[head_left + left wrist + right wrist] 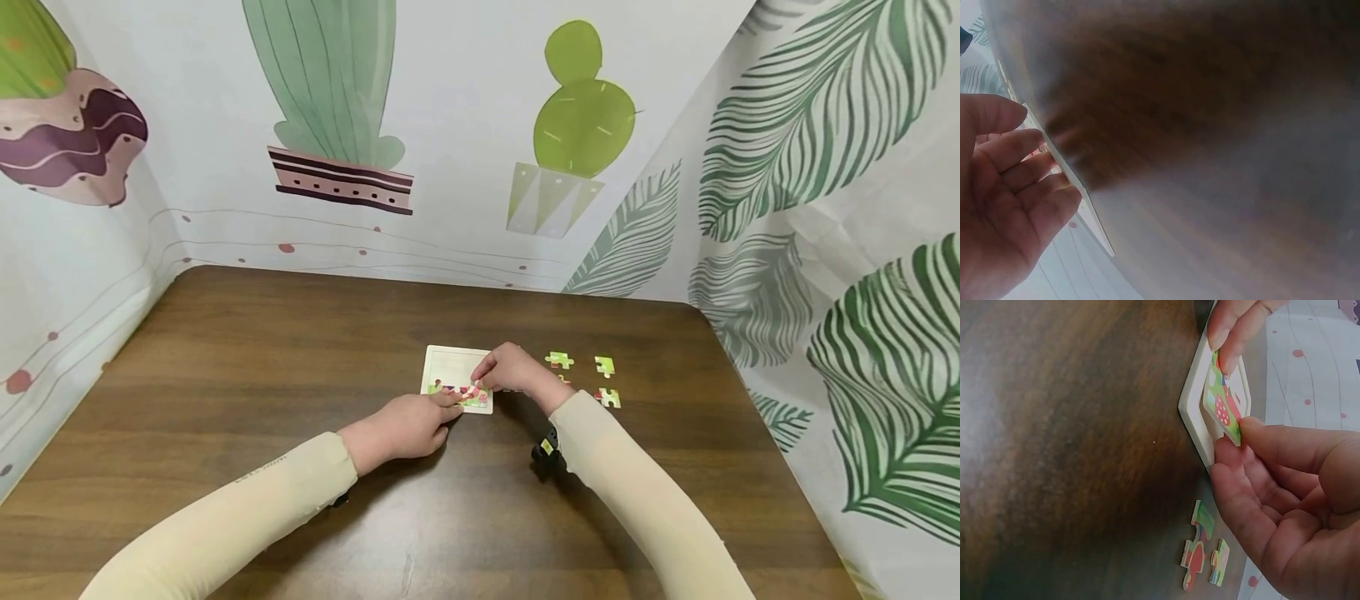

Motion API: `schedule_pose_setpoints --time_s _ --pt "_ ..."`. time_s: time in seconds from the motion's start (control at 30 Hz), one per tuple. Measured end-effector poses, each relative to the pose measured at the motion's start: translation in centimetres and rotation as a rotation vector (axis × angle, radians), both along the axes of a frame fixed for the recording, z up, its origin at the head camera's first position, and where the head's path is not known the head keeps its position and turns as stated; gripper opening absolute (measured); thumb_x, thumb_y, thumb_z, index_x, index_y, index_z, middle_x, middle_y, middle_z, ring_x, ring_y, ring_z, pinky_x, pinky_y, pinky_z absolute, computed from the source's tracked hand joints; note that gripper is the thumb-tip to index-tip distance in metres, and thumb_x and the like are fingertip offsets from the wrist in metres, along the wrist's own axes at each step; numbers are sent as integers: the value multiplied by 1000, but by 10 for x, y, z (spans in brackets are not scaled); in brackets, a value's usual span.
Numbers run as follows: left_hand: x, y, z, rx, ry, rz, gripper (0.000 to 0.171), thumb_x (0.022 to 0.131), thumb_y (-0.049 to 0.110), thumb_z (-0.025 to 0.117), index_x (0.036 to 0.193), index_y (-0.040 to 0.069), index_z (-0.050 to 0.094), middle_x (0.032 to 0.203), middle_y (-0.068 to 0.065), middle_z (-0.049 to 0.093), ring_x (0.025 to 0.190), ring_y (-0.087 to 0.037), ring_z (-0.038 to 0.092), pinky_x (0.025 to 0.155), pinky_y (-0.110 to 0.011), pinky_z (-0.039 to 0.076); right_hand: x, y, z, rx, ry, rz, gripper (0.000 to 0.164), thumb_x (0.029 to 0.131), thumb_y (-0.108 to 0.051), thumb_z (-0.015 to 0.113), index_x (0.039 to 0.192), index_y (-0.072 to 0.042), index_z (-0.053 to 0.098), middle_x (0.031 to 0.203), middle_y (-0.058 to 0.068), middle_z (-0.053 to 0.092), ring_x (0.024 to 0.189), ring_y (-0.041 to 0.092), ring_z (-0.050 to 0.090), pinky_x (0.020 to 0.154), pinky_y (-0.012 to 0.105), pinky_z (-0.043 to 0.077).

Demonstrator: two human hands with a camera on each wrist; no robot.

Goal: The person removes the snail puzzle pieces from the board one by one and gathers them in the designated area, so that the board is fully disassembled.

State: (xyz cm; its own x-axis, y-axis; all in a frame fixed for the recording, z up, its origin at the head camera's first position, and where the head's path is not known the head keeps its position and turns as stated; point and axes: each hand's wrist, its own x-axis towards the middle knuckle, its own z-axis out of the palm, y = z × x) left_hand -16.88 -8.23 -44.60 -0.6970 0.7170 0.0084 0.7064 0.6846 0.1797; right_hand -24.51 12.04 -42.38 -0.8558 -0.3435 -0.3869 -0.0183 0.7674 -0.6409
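A pale jigsaw tray lies near the table's middle, with a strip of colourful pieces along its near side. My right hand pinches a puzzle piece with a red spotted mushroom between thumb and fingers. In the right wrist view that piece is tilted, one edge raised above the tray's rim. My left hand rests at the tray's near edge, its fingertips on the strip. The left wrist view shows those fingers gently bent, with the thumb beside them. Fingers cover part of the strip, so its joints are hidden.
Right of the tray lie several loose puzzle pieces, among them a green one, a corner-like one and one nearer the front. The brown wooden table meets patterned wall cloth at its back.
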Motion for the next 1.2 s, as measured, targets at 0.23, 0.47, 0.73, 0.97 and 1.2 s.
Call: schedule_pose_setpoints --time_s 0.23,0.47,0.73,0.97,1.2 --pt "-1 1 1 -2 2 3 40 93 11 61 131 5 70 140 -14 67 121 -30 70 89 -43 61 -4 3 -1 -34 -18 -13 14 91 -4 72 101 1 78 90 9 77 68 6 60 62 19 51" --pt "-2 3 2 1 -1 -1 39 93 11 61 130 5 70 139 -14 68 124 -30 69 91 -43 60 -5 7 -1 -47 -23 -34 13 90 -7 74 100 1 77 89 9 77 67 8 64 59 20 50" --pt "-2 3 3 -2 10 -24 39 93 10 61 131 5 70 138 -13 68 116 -29 72 90 -41 60 0 13 4 -78 -18 -84 13 90 -10 76 99 0 78 88 8 78 63 8 61 51 20 41" --pt "0 3 0 -11 -12 -14 39 93 11 62 131 5 70 138 -13 68 114 -29 73 90 -41 60 5 27 1 -133 43 -60 12 89 -6 76 98 3 76 83 7 74 64 8 58 60 22 49" --pt "0 2 -1 -13 17 -15 38 92 11 62 128 6 71 135 -12 70 112 -29 74 88 -41 61 13 50 3 -243 35 -88 15 92 -3 69 101 9 72 88 12 75 71 8 64 75 32 62"
